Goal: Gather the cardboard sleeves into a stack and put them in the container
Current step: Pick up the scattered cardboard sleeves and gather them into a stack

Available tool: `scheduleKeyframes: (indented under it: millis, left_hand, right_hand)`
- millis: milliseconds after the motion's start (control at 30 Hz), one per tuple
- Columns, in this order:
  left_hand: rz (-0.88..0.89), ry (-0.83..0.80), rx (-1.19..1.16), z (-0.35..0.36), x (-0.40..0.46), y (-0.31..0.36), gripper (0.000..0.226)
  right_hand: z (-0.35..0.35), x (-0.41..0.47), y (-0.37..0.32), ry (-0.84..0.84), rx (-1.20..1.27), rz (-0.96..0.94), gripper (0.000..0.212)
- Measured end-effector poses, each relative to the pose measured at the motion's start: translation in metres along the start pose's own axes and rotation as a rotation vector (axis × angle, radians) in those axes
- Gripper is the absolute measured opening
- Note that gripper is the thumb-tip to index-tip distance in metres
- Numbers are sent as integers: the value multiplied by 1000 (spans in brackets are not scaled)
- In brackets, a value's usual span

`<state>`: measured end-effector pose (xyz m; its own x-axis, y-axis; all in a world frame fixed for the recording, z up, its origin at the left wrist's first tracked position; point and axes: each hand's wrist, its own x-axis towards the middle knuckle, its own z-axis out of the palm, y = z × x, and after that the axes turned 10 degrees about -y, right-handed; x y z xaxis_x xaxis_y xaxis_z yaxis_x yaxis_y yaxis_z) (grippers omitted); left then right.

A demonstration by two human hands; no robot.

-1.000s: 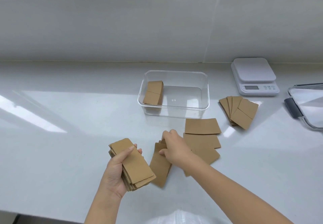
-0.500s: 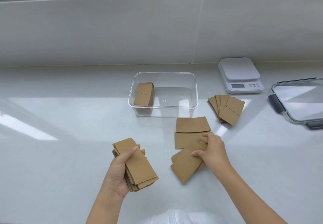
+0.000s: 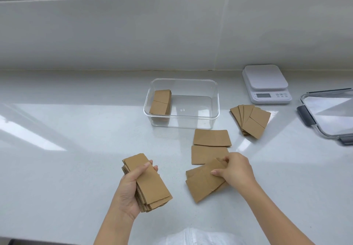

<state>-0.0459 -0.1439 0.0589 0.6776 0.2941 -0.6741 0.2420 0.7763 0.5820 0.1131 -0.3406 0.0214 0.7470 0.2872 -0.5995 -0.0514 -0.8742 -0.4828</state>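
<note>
My left hand (image 3: 128,189) grips a thick stack of brown cardboard sleeves (image 3: 150,183) above the white counter. A small bunch of sleeves (image 3: 203,184) is pinched at its far end by my right hand (image 3: 236,170) and lies low on the counter. Two single sleeves lie flat beyond it, one (image 3: 206,154) partly under my fingers, the other (image 3: 211,137) nearer the container. A fanned pile of sleeves (image 3: 251,120) lies to the right. The clear plastic container (image 3: 215,99) stands behind, with a stack of sleeves (image 3: 160,102) leaning at its left end.
A white kitchen scale (image 3: 266,83) sits at the back right by the tiled wall. A clear lid with grey clips (image 3: 328,113) lies at the right edge. The counter's front edge runs just below my forearms.
My right hand slid from beside the left-hand stack to the right, gathering loose sleeves into a bunch. The left hand kept its stack still. The view shifted slightly.
</note>
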Motion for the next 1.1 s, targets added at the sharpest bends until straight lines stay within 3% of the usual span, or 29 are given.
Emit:
scheduleKeyframes:
  millis: [67,200,333,433,533,667,800,933,1000,1100]
  left_hand:
    - [6,0,-1,0,0,1,39]
    - [17,3,7,-1,2,2,40]
    - [4,4,6,-2,3,2,39]
    - [-1,1,4,-1,5,3,38]
    - [-3,2,6,-1,6,5,39]
    - [5,17,7,-3,6,6,43]
    - [6,10,9,-2,7,4,41]
    - [4,-5,8,1,6,1,38]
    - [3,1,7,1,6,0,39]
    - [2,1,7,1,6,-2,41]
  right_hand:
    - [-5,2,1,-80,87,-53,21]
    - [-30,14,-4,-193,453,-122,16]
    - [-54,43,-13,-186,691,-64,24]
    - [-48,66,-18,-25,644,-22,27]
    - [-33,79,-23,130,321,58,39]
    - [-23,79,-32,141,132,122,52]
    - [-23,74,-34,173,166,-1,55]
    - [-29,64,-28,79,486,-169,49]
    - [-30,59,-23,-37,641,-176,51]
    - [-24,50,-15,-28,561,-118,68]
